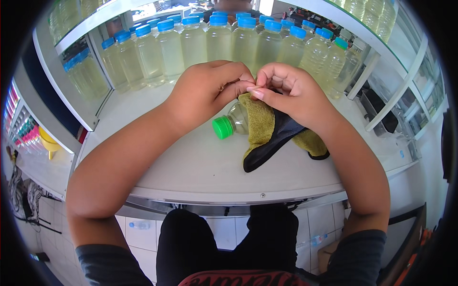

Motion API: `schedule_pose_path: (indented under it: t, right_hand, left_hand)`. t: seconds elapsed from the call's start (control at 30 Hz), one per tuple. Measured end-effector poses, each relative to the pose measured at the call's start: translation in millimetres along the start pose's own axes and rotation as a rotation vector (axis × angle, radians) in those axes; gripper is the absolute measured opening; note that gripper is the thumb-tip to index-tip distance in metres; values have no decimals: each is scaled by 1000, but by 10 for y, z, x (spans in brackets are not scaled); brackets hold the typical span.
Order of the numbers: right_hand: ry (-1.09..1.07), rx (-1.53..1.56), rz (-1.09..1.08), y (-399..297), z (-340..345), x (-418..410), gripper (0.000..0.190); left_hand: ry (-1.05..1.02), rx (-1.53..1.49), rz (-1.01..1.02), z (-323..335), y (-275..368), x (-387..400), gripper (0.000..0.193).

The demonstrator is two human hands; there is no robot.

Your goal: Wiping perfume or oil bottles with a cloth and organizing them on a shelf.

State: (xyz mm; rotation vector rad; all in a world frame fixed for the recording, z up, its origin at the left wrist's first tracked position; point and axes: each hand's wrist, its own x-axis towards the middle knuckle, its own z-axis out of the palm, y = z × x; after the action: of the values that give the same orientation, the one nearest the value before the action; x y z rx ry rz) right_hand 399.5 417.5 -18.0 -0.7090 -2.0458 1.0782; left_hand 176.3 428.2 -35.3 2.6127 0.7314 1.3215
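My left hand [218,84] and my right hand [286,87] meet fingertip to fingertip above the white counter. Between their fingertips is something small and thin, too hidden to name. Just under the fingers, a yellow-green terry cloth with black edging [260,119] drapes over a clear plastic bottle [239,118] that lies on its side. The bottle's green cap [222,127] points left, while its body is hidden by the cloth. Whether the fingertips also grip the cloth's upper edge is unclear.
Bottles of pale yellow liquid with blue caps [218,43] line the back of the counter [200,164]. A green-capped one [336,57] stands at the right. Shelf frames rise on both sides, and a yellow funnel [49,139] is at far left. Bottles lie on the floor.
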Motion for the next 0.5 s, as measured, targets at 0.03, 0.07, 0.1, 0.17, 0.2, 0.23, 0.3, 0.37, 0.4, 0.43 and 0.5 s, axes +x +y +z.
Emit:
schedule_pose_path:
  t: [0.03,0.07,0.1,0.17,0.2,0.23,0.3,0.37,0.4,0.43,0.5]
  right_hand:
    - [-14,8,1,8,-11,7,10]
    - [-15,9,2,13,-15,10,10]
    - [-15,25,-1,17,-19,14,10]
    - [-16,41,-3,22,-32,21,10]
    - [-28,54,-6,23,-45,21,9]
    - [-40,67,-9,25,-58,22,10]
    - [-42,96,-44,47,-85,34,11]
    - [-45,124,-80,40,-80,34,12]
    - [-18,101,-67,20,-60,31,14]
    - [9,79,-54,7,-41,31,17]
    - [36,62,-48,8,-17,34,19]
  left_hand:
    - [-4,3,4,-2,-9,4,9]
    - [-4,3,2,-4,-16,8,9]
    - [2,9,24,-6,-24,14,9]
    - [9,16,45,-18,-25,17,8]
    - [-3,-5,33,-26,-18,20,8]
    - [-15,-26,20,-31,-15,22,8]
    - [-9,-68,-9,-28,-66,13,8]
    - [-2,-110,-38,-24,-98,7,8]
    - [-13,-178,-105,-26,-105,6,8]
    - [-24,-247,-172,-27,-110,4,9]
    - [-26,-297,-197,-14,-102,7,9]
